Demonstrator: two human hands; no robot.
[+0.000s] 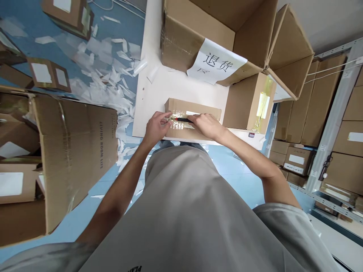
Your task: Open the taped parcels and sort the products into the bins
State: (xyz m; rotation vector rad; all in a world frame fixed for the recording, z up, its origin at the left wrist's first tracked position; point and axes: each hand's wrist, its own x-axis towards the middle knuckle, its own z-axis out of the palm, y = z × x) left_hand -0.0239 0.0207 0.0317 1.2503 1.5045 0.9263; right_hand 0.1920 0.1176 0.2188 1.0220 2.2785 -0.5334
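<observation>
A closed cardboard box (178, 105) lies on the white table in front of me, with shiny clear tape (179, 126) along its top and a white label partly covered by my hand. My right hand (207, 124) is closed around a slim black tool (183, 120) with a red end. The tool lies low over the taped top and points left; its exact kind is unclear. At the box's left end is my left hand (158, 127), thumb and forefinger apart, with the fingertips at the tape and box edge. Whether it pinches any tape does not show.
Large open cartons (184, 45) stand at the table's back, one with a handwritten paper sheet (219, 62). Another carton (241, 102) is right of the box. White paper scraps (107, 75) litter the blue floor. A big carton (79, 139) stands left, loaded shelving (331, 124) right.
</observation>
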